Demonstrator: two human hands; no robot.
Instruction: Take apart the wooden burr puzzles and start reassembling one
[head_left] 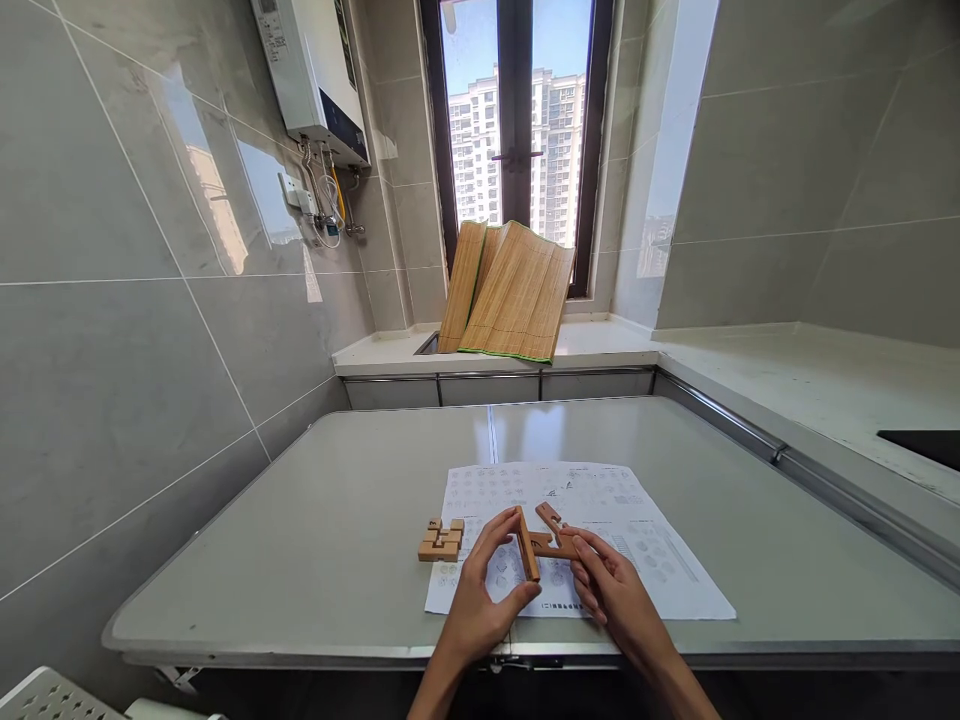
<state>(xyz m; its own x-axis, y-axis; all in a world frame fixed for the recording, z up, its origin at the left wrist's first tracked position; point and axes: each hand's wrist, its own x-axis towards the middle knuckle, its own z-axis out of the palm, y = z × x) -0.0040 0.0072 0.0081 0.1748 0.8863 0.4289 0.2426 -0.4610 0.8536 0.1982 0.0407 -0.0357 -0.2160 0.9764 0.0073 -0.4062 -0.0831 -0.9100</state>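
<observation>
The upright wooden piece point(528, 548) was over the printed sheet point(660, 565), held between thumb and fingers in your left grip point(481, 592). Your right grip point(616, 588) pinched a notched wooden piece point(559, 551) beside it; contact was unclear. A crooked push risked loosening either pinch, dropping wood onto the table point(300, 560).

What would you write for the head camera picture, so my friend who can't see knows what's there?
A person's left hand holds a slim wooden piece and their right hand a notched wooden piece, over a printed sheet on a pale table. More wooden pieces sit together at the sheet's left edge, and behind, a slatted mat stands before a window.
</observation>
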